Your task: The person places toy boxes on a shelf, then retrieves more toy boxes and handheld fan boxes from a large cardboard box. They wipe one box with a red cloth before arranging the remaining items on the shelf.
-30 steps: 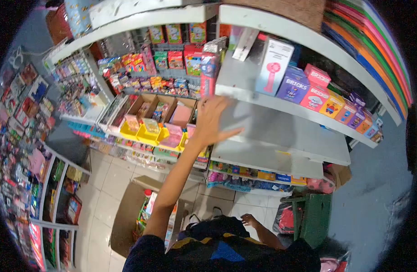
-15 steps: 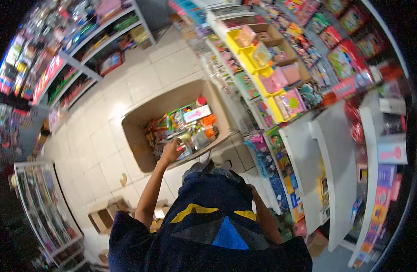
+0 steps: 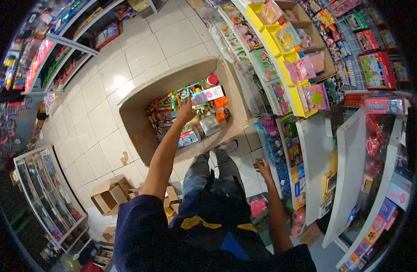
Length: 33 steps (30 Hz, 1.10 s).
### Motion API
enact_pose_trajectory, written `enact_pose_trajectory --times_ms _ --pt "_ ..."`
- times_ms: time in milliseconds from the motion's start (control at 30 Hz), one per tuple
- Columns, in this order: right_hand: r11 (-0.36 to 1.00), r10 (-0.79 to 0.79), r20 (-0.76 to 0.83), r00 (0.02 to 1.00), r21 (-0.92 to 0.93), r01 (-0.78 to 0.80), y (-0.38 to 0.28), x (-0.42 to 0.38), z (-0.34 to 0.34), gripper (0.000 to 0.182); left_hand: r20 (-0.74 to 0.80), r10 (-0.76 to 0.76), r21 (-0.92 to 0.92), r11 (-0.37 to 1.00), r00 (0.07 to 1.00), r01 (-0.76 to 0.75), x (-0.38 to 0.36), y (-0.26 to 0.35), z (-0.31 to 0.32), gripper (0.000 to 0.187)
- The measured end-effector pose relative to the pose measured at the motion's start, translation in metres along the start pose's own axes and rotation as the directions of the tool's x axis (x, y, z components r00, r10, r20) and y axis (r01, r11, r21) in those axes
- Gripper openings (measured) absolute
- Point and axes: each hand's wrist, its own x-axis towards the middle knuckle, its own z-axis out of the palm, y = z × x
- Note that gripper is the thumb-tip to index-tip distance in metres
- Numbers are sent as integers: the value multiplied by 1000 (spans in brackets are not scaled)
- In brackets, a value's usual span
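A large open cardboard box (image 3: 142, 97) stands on the tiled floor, holding a mix of small packaged goods. My left hand (image 3: 185, 112) is inside it, over the goods beside a white box with a pink picture (image 3: 207, 95); whether its fingers hold anything is too small to tell. Orange items (image 3: 220, 109), a red-lidded container (image 3: 212, 80), a clear package (image 3: 209, 124) and a blue-and-red pack (image 3: 188, 138) lie around it. My right hand (image 3: 262, 168) hangs beside my legs near the right shelves, fingers apart and nothing in them.
Shelves with yellow trays (image 3: 285, 56) and hanging packs line the right side. White shelf boards (image 3: 319, 167) jut out at lower right. Small empty cartons (image 3: 106, 197) lie at lower left, near a glass-fronted cabinet (image 3: 47, 195). More shelving (image 3: 72, 43) stands at upper left.
My left hand has moved up and right within the box, towards the white box. My right hand, hidden before beside my body, now shows. The view has shifted, with my legs more visible.
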Motion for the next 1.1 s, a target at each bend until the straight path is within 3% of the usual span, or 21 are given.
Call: enact_pose_trajectory --times_ms 67,167,233,267,300,367,467,567,600,633,667,700,733,833,867,900,933,967,1033,1067,1100 --pt "991 -128 19 992 49 127 29 -13 2 26 52 -6 -31 999 999 8 34 -12 18 92" --pt "992 124 -70 990 15 -123 27 -55 16 25 23 50 -562 827 998 -29 90 -58 68 97" --pt "979 185 -61 981 98 -179 76 -70 16 23 240 82 -676 729 967 106 111 -71 83 102" --pt "977 189 -67 980 114 -180 98 -81 17 21 389 -38 -403 892 921 207 117 -60 70 105" --pt "975 192 -73 979 130 -181 121 -91 18 19 445 -51 -302 931 894 204 111 -33 43 106" --pt "946 255 -43 966 216 -240 173 -105 18 19 477 -49 -335 913 878 232 125 -49 64 99" --pt "813 404 85 911 424 -400 276 -112 17 19 492 -7 -352 913 870 206 122 -20 44 93" --pt "836 345 54 937 436 -333 204 -126 40 25 317 173 -383 923 933 -42 137 -68 105 92" --pt "849 328 39 944 427 -312 183 -126 47 28 364 136 -166 983 921 -80 125 -42 83 97" --pt "872 308 25 951 392 -293 162 -125 54 30 414 102 -257 966 905 9 115 -36 79 96" --pt "913 302 -3 953 289 -289 150 -116 61 32 506 131 -203 979 853 -30 113 -40 84 95" --pt "922 289 -6 957 271 -276 141 -107 66 31 402 158 -260 964 902 -53 95 -31 76 92" --pt "932 270 -13 963 254 -258 129 -96 70 31 486 -41 -182 972 873 147 78 -5 51 92" --pt "958 158 -36 987 247 -144 88 -73 76 27 473 21 -447 868 881 219 72 -51 89 83" --pt "964 116 -48 992 246 -101 69 -71 74 26 414 27 -606 754 910 253 60 -53 77 79" --pt "968 71 -67 995 244 -52 55 -67 71 25 413 117 -628 755 903 189 56 -39 52 71" --pt "962 39 -104 994 271 -9 52 -62 71 24 488 112 -760 542 865 358 41 -8 14 64" --pt "945 23 -111 994 326 14 63 -51 71 23 393 297 -852 474 871 223 47 -25 14 58" --pt "879 -50 -126 991 465 103 69 -48 68 24 279 263 -753 656 924 40 38 14 -42 52" --pt "943 20 -145 989 331 29 56 -54 63 41 261 290 -763 646 921 13 38 22 -59 49" --pt "946 40 -170 985 323 17 61 -56 62 44 188 239 -777 630 953 -5 12 80 -111 46"
